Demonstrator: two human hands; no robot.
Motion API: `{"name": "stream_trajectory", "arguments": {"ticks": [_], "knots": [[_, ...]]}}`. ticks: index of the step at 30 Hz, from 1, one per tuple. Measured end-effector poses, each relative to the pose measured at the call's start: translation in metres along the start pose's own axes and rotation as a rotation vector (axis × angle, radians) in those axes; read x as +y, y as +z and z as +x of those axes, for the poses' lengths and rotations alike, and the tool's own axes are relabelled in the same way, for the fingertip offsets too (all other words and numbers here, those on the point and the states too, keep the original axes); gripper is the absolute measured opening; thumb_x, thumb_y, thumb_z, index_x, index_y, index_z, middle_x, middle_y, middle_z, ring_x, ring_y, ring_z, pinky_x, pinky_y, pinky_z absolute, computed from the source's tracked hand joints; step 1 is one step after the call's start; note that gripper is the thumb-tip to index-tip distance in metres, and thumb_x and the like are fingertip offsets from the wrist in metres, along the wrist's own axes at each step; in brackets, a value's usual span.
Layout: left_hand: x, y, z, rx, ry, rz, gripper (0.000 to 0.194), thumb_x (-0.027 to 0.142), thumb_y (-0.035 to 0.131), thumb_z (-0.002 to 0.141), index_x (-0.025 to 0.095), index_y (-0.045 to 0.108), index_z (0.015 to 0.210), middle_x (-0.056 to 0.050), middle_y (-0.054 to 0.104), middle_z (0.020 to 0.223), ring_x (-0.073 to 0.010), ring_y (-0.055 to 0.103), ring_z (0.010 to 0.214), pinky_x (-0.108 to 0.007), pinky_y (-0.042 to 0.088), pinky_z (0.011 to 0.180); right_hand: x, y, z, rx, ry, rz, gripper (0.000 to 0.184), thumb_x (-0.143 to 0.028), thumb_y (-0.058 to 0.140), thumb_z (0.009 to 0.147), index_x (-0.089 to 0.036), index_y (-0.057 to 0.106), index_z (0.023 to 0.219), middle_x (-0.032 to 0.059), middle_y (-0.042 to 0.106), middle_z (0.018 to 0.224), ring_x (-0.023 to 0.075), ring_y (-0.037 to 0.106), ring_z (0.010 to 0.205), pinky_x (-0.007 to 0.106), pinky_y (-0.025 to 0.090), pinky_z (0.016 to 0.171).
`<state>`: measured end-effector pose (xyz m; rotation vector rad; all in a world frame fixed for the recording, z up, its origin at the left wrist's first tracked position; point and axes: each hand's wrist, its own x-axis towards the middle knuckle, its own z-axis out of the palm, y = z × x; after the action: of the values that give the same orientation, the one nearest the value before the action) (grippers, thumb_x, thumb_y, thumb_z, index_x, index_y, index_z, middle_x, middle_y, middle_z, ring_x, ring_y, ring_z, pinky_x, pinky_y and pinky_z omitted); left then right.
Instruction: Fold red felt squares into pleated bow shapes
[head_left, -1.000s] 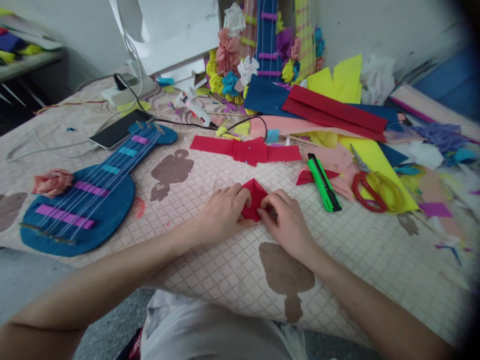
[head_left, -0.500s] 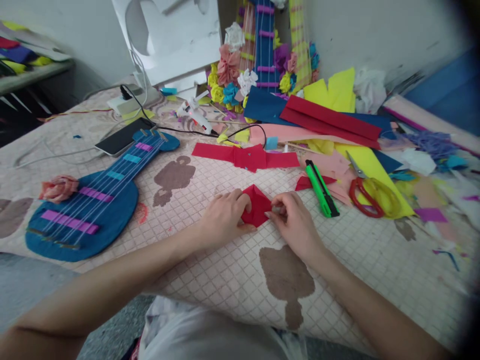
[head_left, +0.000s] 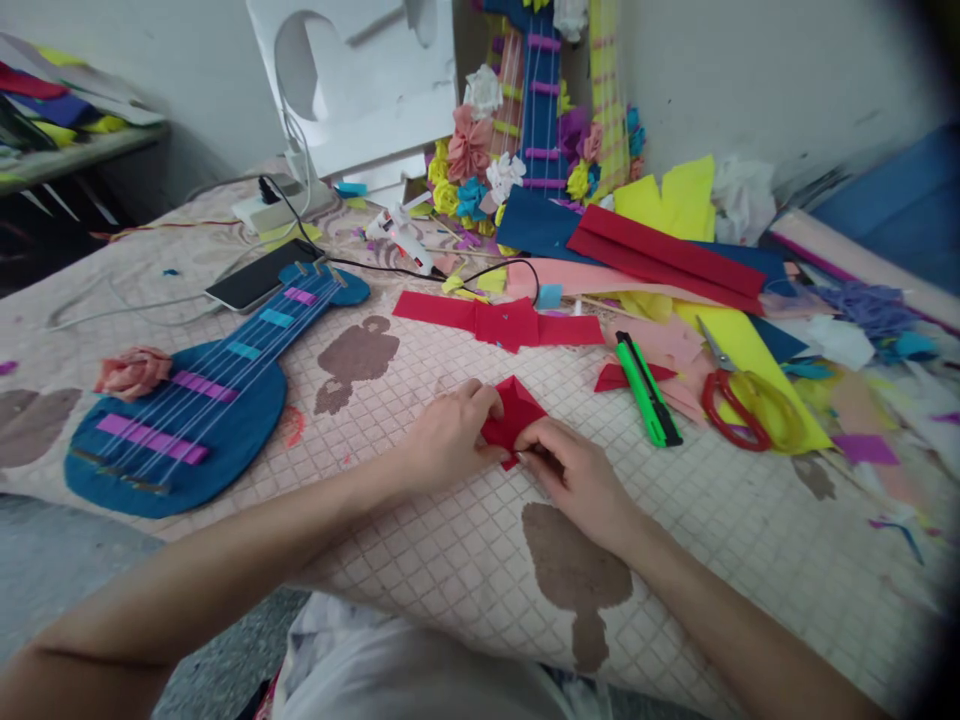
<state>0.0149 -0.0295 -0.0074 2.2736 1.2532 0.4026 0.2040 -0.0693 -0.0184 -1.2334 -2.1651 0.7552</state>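
A small folded piece of red paper [head_left: 513, 408] lies near the middle of the table, with creases meeting at its top. My left hand [head_left: 455, 432] grips its left side, thumb below and fingers curled over the edge. The fingertips of my right hand [head_left: 568, 462] pinch its lower right edge and cover that corner. Just beyond the hands lies a red paper strip [head_left: 504, 322] with a wider middle. To the right are a green box cutter [head_left: 646, 388] and scissors [head_left: 739, 400] with red and yellow handles.
On the left lies a blue paper guitar [head_left: 187, 420] with a pink flower [head_left: 133, 372]. Behind it are a phone [head_left: 262, 275], a power strip [head_left: 281, 205] and a white glue gun [head_left: 405, 240] with its cord. Folded red sheets [head_left: 664, 258] and scraps crowd the right.
My right hand has shifted from the red paper's right corner to its lower right edge, closer to my left hand. My left hand keeps its grip. The view has tilted slightly.
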Motion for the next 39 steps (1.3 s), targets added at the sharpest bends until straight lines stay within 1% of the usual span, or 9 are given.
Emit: {"name": "stream_trajectory", "arguments": {"ticks": [3,11,15,19,23,27,30,33,39], "knots": [[-0.01,-0.004,0.001,0.051,-0.026,-0.048,0.022,0.017,0.064,0.074,0.017,0.051,0.091,-0.005,0.055,0.098,-0.0136,0.055,0.07,-0.028,0.045,0.063,-0.001,-0.001,0.0,-0.009,0.009,-0.007,0.017,-0.004,0.05,0.084,-0.021,0.05,0.087,-0.0001,0.056,0.085,0.0134,0.052,0.079,0.026,0.041,0.07],[-0.028,-0.026,0.006,0.166,-0.144,0.039,0.017,0.015,0.06,0.075,0.017,0.052,0.089,-0.003,0.06,0.086,-0.0156,0.056,0.072,-0.028,0.043,0.064,0.0,-0.002,-0.001,-0.023,0.002,0.001,0.019,-0.003,0.049,0.084,-0.021,0.049,0.09,-0.0002,0.054,0.086,0.0129,0.052,0.079,0.026,0.041,0.071],[-0.026,-0.025,0.009,0.211,-0.043,-0.082,0.008,0.021,0.058,0.079,0.016,0.053,0.084,-0.003,0.059,0.082,-0.0117,0.054,0.066,-0.025,0.043,0.061,0.001,-0.001,0.0,-0.051,-0.038,0.012,0.017,-0.007,0.049,0.086,-0.021,0.053,0.094,0.002,0.054,0.092,0.014,0.052,0.085,0.028,0.043,0.076],[-0.026,-0.017,0.009,0.172,0.062,-0.042,0.024,0.023,0.069,0.07,0.017,0.054,0.088,-0.004,0.057,0.091,-0.0144,0.054,0.074,-0.028,0.046,0.066,-0.001,-0.003,-0.003,-0.077,-0.101,0.014,0.018,-0.01,0.049,0.088,-0.021,0.058,0.099,0.004,0.054,0.097,0.0144,0.053,0.09,0.029,0.044,0.079],[-0.029,-0.017,0.01,0.159,0.033,-0.101,0.023,0.023,0.066,0.073,0.017,0.053,0.091,-0.005,0.056,0.095,-0.0121,0.054,0.068,-0.027,0.047,0.063,0.0,-0.01,-0.003,0.128,-0.129,0.038,0.016,-0.014,0.048,0.09,-0.021,0.059,0.098,0.0042,0.056,0.096,0.0137,0.055,0.083,0.026,0.045,0.068],[-0.026,-0.018,0.015,0.196,-0.017,-0.094,0.013,0.028,0.052,0.086,0.016,0.055,0.087,-0.005,0.057,0.089,-0.0125,0.055,0.068,-0.027,0.045,0.062,0.014,-0.018,0.005,0.366,-0.021,-0.023,0.011,-0.017,0.05,0.088,-0.021,0.06,0.091,0.004,0.058,0.087,0.0156,0.055,0.077,0.028,0.044,0.062],[-0.021,-0.012,0.02,0.215,-0.091,0.053,0.019,0.033,0.048,0.088,0.016,0.056,0.085,-0.006,0.058,0.086,-0.0151,0.055,0.069,-0.028,0.043,0.062,0.025,-0.019,0.014,0.349,0.095,-0.067,0.009,-0.019,0.05,0.086,-0.02,0.059,0.089,0.0041,0.058,0.084,0.0161,0.055,0.073,0.029,0.044,0.062],[-0.019,-0.006,0.024,0.197,-0.096,0.109,0.015,0.031,0.055,0.084,0.016,0.056,0.084,-0.005,0.057,0.089,-0.0158,0.056,0.071,-0.028,0.042,0.061,0.028,-0.015,0.021,0.305,0.118,-0.134,0.006,-0.019,0.051,0.085,-0.02,0.057,0.085,0.004,0.057,0.081,0.0158,0.055,0.069,0.03,0.045,0.063],[-0.024,-0.004,0.028,0.195,0.034,-0.083,0.005,0.018,0.06,0.076,0.016,0.055,0.076,-0.002,0.057,0.08,-0.0119,0.052,0.067,-0.025,0.042,0.062,0.026,-0.014,0.026,0.288,0.137,-0.199,0.002,-0.021,0.053,0.082,-0.02,0.055,0.082,0.0038,0.057,0.079,0.0164,0.055,0.068,0.031,0.044,0.064]]}}
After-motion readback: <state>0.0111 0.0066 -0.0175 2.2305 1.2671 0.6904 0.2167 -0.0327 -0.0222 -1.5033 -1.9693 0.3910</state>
